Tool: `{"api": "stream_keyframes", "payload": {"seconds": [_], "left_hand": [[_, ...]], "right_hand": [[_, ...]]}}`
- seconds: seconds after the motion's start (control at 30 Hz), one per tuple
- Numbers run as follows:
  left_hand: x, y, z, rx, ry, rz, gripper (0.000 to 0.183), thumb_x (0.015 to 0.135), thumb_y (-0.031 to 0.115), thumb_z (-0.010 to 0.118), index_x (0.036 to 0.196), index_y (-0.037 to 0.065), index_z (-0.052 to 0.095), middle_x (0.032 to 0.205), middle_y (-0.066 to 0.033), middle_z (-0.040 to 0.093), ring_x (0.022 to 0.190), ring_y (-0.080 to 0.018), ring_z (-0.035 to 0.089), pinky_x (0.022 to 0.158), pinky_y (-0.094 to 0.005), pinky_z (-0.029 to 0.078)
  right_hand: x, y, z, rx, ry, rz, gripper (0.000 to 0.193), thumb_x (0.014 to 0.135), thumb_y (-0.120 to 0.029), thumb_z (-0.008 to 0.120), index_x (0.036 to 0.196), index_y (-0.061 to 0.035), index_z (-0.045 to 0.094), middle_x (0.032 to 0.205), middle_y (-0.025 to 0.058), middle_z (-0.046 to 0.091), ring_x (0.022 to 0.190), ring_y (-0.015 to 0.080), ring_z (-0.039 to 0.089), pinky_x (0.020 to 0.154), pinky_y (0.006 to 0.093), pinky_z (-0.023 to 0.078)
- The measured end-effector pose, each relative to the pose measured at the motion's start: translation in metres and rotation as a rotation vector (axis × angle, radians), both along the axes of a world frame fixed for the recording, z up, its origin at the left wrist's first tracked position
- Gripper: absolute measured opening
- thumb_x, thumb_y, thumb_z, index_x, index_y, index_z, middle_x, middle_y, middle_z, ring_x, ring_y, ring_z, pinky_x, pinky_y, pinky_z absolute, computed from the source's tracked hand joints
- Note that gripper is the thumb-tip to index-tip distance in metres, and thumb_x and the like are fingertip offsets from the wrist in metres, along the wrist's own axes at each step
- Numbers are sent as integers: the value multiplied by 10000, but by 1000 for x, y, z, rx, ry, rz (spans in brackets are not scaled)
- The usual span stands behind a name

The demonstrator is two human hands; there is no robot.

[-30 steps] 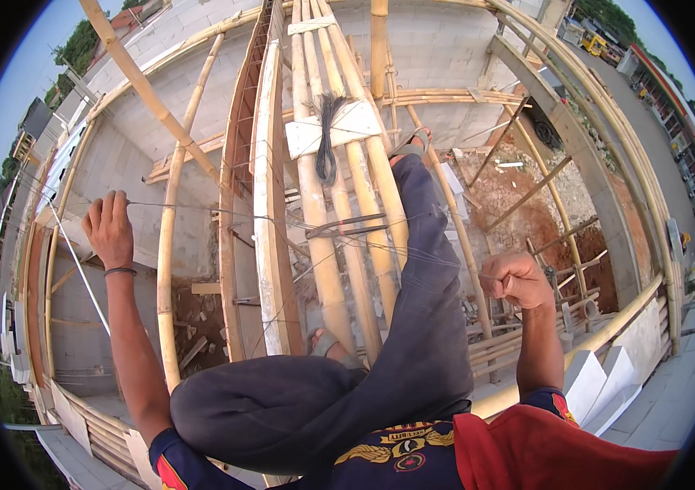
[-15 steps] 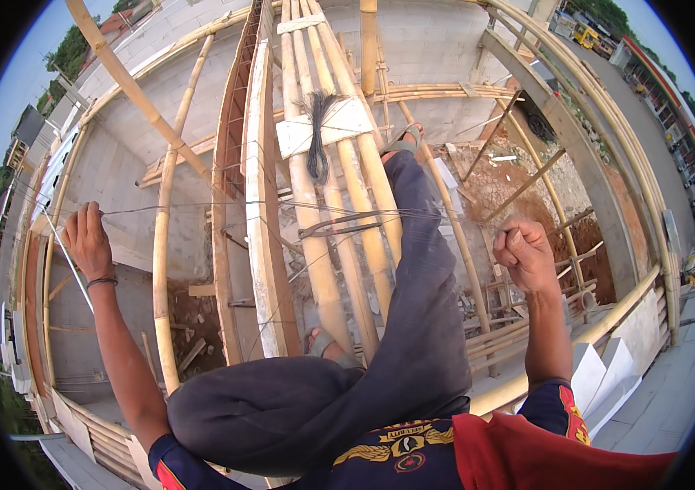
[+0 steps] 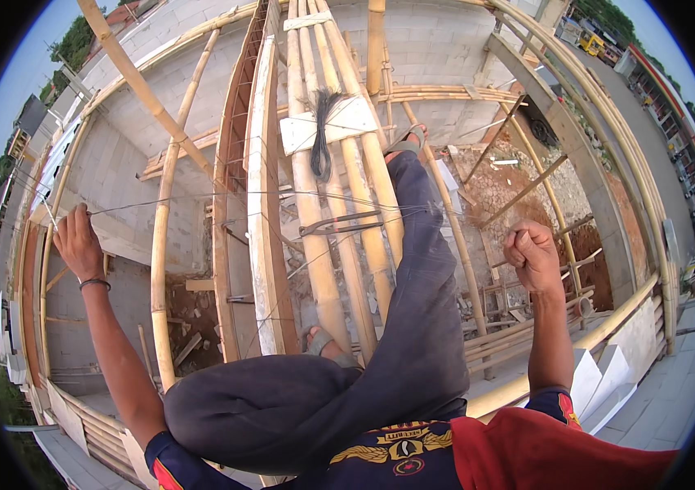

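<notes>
Thin dark wire (image 3: 169,198) stretches across my front, over the bamboo and my raised knee. At the left, my left hand (image 3: 79,242) is closed on one end of it. My right hand (image 3: 533,255) makes a fist at the right, where the wire's faint far end runs toward it. Dark long-handled pincers (image 3: 341,224) lie across the bamboo poles (image 3: 353,192) between my arms. Farther off, a bundle of dark tie wire (image 3: 323,140), bent in the middle, rests on a whitish board (image 3: 349,120) laid over those poles.
I sit high on bamboo scaffolding, one foot on the poles. Left of them runs timber formwork (image 3: 264,212) with a reinforcing cage (image 3: 241,90) inside. Below lie rubble and soil (image 3: 519,180). A slanting bamboo pole (image 3: 139,90) crosses at upper left; a bamboo rail (image 3: 608,327) passes at right.
My left hand has shifted a little outward to the left and my right hand slightly to the right. The wire between them spans a bit wider.
</notes>
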State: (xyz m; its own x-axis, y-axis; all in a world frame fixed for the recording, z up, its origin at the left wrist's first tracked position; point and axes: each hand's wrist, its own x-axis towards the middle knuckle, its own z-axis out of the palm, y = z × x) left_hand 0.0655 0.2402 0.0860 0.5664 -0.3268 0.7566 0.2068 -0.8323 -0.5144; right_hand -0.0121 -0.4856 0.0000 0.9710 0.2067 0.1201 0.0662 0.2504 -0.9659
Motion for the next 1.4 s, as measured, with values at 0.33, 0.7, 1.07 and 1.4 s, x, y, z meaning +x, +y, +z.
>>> {"api": "stream_keyframes", "payload": {"seconds": [0.33, 0.7, 1.07, 1.4], "left_hand": [[4, 3, 19, -58, 56, -148, 132, 943, 163, 615, 1042, 75, 615, 937, -56, 621, 892, -267, 579, 772, -390, 447], [13, 0, 34, -138, 115, -267, 112, 963, 157, 583, 970, 45, 591, 882, -82, 589, 874, -282, 552, 780, -392, 428], [-3, -22, 48, -18, 142, -295, 190, 1016, 215, 485, 917, 71, 559, 846, -70, 563, 895, -265, 542, 840, -398, 376], [-9, 8, 48, -36, 243, -218, 237, 1030, 236, 463, 874, 65, 518, 807, -101, 513, 817, -299, 500, 829, -418, 374]], "right_hand": [[-10, 8, 23, -391, -217, 812, 302, 952, -263, 648, 859, 24, 650, 730, 76, 646, 613, 213, 596, 573, 329, 436], [-1, 9, 13, -975, -158, 812, 294, 957, -211, 627, 854, 64, 635, 644, 115, 633, 617, 224, 642, 546, 329, 446], [17, -5, -4, -1166, 6, -97, 421, 952, -330, 639, 757, 38, 583, 575, 50, 517, 577, 182, 554, 542, 352, 411], [15, -26, 9, -72, -54, 108, 422, 960, -342, 630, 779, 39, 611, 578, 27, 504, 566, 165, 507, 549, 331, 399]]}}
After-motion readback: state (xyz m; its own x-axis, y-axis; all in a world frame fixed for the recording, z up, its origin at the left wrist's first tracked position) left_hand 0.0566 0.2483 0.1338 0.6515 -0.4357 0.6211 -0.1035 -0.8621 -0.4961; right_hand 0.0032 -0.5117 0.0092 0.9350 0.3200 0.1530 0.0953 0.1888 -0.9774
